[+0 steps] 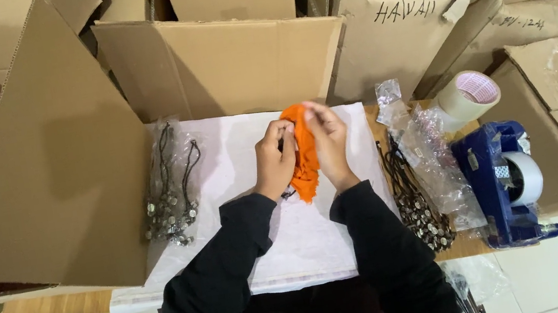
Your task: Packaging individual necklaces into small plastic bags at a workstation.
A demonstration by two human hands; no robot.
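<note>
An orange cloth (303, 156) is pinched between the left hand (274, 159) and right hand (327, 142) near the sheet's (308, 242) far edge, seemingly wrapping a dark necklace.

Between our left hand (274, 159) and right hand (327, 142) we pinch a soft matt orange cloth (304, 163). Beneath our grip lies a matt white woven sheet (308, 238); glossy clear plastic bags (430, 157) crinkle right of it, and rough brown cardboard boxes (226, 63) stand beyond.

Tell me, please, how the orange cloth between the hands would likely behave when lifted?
The orange cloth droops and bunches between the left hand and right hand, so it is probably floppy. It looks thin, likely light. Its frayed lower edge may snag.
</note>
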